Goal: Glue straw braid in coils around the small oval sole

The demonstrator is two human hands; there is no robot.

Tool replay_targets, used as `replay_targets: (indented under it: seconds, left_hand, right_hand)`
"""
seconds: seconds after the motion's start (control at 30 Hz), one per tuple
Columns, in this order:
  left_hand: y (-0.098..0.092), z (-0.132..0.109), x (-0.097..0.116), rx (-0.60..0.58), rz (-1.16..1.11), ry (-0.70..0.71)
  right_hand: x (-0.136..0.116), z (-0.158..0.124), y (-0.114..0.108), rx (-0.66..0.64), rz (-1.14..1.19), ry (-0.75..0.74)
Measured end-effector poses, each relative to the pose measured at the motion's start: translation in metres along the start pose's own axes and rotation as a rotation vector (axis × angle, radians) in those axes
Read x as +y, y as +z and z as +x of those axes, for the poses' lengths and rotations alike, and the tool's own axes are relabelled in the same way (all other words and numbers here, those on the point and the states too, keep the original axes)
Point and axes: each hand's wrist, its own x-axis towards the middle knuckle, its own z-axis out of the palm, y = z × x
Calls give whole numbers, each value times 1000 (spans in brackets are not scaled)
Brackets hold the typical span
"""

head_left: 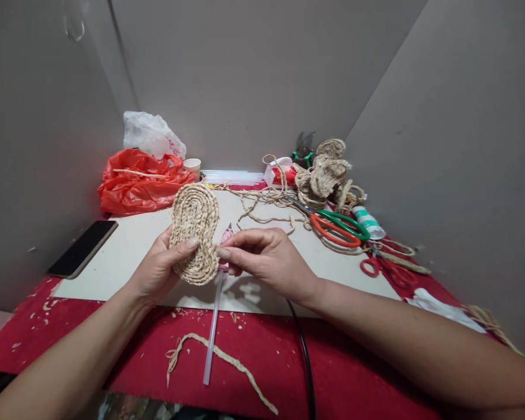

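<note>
A flat, oval coil of braided straw rope, shaped like a shoe sole, is held up over the board. My left hand grips its left edge, thumb across the front. With thumb and index finger, my right hand pinches the coil's right edge near the lower end. Partly behind those fingers is a pink glue gun, nozzle pointing away from me; whether the other fingers hold it cannot be told. A clear glue stick extends from its rear toward me. A loose braided straw strand lies on the red cloth below.
A pale board covers part of the red cloth. Left are a phone and red plastic bag. Right are large scissors, red-handled scissors and straw coils. A black cord runs toward me. Grey walls enclose the table.
</note>
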Motion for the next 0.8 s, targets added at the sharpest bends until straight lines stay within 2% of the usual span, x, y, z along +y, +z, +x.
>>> replay_targets:
  seconds: [0.33, 0.8]
  left_hand:
    - [3, -1, -1, 58, 64, 27]
    - [8, -3, -2, 107, 94, 35]
  right_hand:
    - [7, -5, -1, 27, -264, -192]
    - [-1, -7, 1, 45, -383, -294]
